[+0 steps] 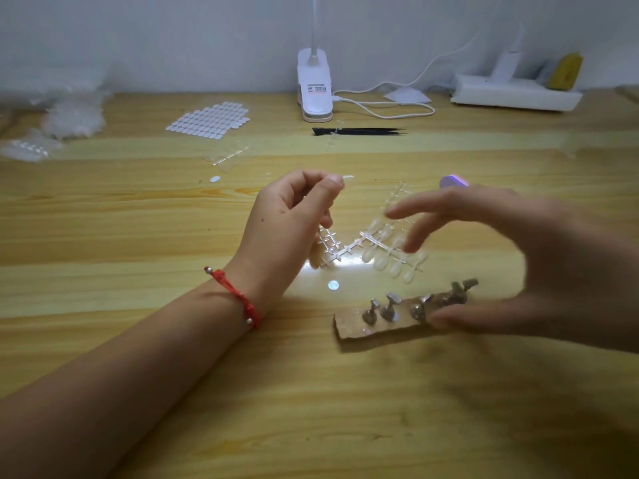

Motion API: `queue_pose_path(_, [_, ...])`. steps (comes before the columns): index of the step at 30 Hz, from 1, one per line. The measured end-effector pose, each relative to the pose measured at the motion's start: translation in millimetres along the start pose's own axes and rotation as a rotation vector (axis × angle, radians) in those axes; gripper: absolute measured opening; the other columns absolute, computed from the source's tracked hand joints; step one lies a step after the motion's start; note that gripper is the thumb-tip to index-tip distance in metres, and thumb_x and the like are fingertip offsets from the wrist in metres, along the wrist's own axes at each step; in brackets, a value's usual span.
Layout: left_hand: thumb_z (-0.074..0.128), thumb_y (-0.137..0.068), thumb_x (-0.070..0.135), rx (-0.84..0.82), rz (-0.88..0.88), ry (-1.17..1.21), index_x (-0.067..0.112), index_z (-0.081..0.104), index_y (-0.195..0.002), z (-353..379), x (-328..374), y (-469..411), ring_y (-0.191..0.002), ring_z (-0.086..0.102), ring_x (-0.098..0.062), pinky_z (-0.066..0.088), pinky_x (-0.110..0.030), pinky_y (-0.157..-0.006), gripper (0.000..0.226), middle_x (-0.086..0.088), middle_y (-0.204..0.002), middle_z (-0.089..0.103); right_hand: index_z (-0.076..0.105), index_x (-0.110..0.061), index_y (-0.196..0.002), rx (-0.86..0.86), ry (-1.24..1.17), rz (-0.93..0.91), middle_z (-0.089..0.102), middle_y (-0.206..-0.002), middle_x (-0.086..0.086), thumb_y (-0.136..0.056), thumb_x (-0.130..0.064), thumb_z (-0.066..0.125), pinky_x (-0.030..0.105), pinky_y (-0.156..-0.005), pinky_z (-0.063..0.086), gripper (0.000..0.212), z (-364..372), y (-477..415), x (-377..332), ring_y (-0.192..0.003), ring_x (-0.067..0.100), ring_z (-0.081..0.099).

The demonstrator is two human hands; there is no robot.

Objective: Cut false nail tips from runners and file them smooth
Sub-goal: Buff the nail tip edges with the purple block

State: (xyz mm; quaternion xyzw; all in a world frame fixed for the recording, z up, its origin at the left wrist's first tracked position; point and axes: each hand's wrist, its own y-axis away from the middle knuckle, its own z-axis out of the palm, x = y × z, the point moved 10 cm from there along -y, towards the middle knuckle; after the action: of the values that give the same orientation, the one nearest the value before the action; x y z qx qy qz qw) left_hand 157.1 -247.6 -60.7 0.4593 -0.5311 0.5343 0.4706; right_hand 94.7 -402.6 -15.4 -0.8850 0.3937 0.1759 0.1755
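My left hand is raised over the table and pinches a clear false nail tip between thumb and forefinger. Clear runners with several nail tips still attached lie on the table just right of that hand, partly hidden by it. My right hand hovers, blurred, with fingers spread and relaxed over the runners and holds nothing. Its thumb is near a brown strip carrying several small metal nail stands. A pink-and-purple buffer block peeks out behind the right hand's fingers.
Black scissors or tweezers lie farther back. A white clip lamp with its cable stands by the wall, beside a white power strip. A sheet of adhesive tabs and plastic bags lie at the back left.
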Motion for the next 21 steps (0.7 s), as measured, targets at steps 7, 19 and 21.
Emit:
queue_pose_path(7, [0.060,-0.091,0.021,-0.003,0.011,-0.006,0.022,0.065,-0.075,2,1,1,-0.050,0.046,-0.006,0.038,-0.015,-0.041,0.017,0.012,-0.054,0.050,0.046,-0.045,-0.132,-0.023,0.037,0.085,0.066,-0.101,-0.026,-0.065,-0.048,0.077,0.025,-0.089,0.042,0.074,3,25,20,-0.103,0.000,0.062])
queue_pose_path(19, [0.059,-0.090,0.023,-0.012,0.021,-0.019,0.020,0.065,-0.079,3,2,2,-0.050,0.046,0.000,0.039,-0.012,-0.048,0.013,0.014,-0.055,0.050,0.053,-0.044,-0.128,-0.016,-0.163,0.040,0.068,-0.105,-0.017,-0.069,-0.065,0.075,0.020,-0.093,0.045,0.066,-3,17,13,-0.103,0.005,0.064])
queue_pose_path(21, [0.059,-0.090,0.024,-0.017,0.022,-0.030,0.020,0.066,-0.080,4,3,2,-0.048,0.046,0.001,0.039,-0.011,-0.047,0.013,0.013,-0.055,0.050,0.065,-0.042,-0.114,0.174,-0.323,0.165,0.071,-0.102,-0.009,-0.072,-0.062,0.072,0.020,-0.088,0.051,0.047,-42,5,45,-0.094,0.009,0.068])
